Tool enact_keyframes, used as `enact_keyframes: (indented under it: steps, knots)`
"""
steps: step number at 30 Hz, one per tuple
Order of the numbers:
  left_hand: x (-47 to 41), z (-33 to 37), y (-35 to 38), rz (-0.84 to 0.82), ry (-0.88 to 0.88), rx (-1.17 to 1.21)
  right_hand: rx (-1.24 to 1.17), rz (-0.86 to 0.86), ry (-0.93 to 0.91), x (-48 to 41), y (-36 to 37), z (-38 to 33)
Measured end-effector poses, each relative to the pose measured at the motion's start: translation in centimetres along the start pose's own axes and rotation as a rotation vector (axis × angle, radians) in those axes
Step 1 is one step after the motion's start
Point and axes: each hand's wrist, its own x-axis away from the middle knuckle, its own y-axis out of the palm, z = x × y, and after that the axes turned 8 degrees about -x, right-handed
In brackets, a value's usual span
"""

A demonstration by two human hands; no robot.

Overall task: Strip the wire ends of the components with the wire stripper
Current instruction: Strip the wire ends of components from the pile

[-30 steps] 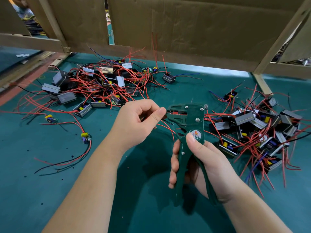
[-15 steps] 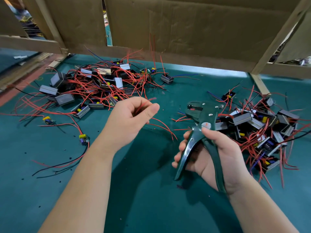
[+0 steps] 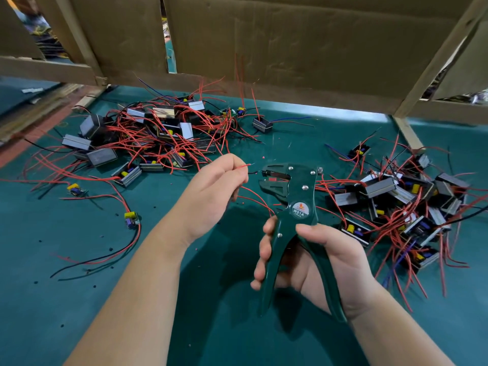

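Across the top of the frame, brown cardboard panels (image 3: 290,48) behind pale wooden slats (image 3: 47,71), parted by 1 narrow gap (image 3: 169,56) left of centre. Below, teal-green bench mat (image 3: 52,299) filling the lower frame, bright strip of light (image 3: 343,113) under the cardboard at centre right. Reddish-brown band (image 3: 23,147) at the left edge.

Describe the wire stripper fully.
The wire stripper is dark green, seemingly coated metal, with silver rivets, a W01A label and a red insert in its jaws. The right hand grips its spread handles, holding it upright above the table. Its jaws face left, short of the red wire the left hand pinches.
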Motion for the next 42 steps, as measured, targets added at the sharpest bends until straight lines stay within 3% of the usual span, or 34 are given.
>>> enact_keyframes:
  steps: [9,21,34,39,42]
  knots:
    - [0.4,0.4,0.0,-0.006,0.084,-0.057,0.0,-0.095,0.03,0.3,-0.1,-0.3]
    - [0.6,0.3,-0.8,-0.046,0.151,-0.084,0.127,0.016,0.061,0.5,-0.3,-0.5]
    - [0.8,-0.1,-1.9,-0.136,0.135,-0.172,0.222,0.006,0.083,0.7,-0.5,-0.7]
    - [0.7,-0.5,-2.4,-0.156,0.094,-0.176,0.25,0.132,0.063,0.4,-0.2,0.3]
    - [0.4,-0.8,-1.9,-0.145,0.005,-0.152,0.272,0.372,-0.05,-0.3,0.3,0.8]
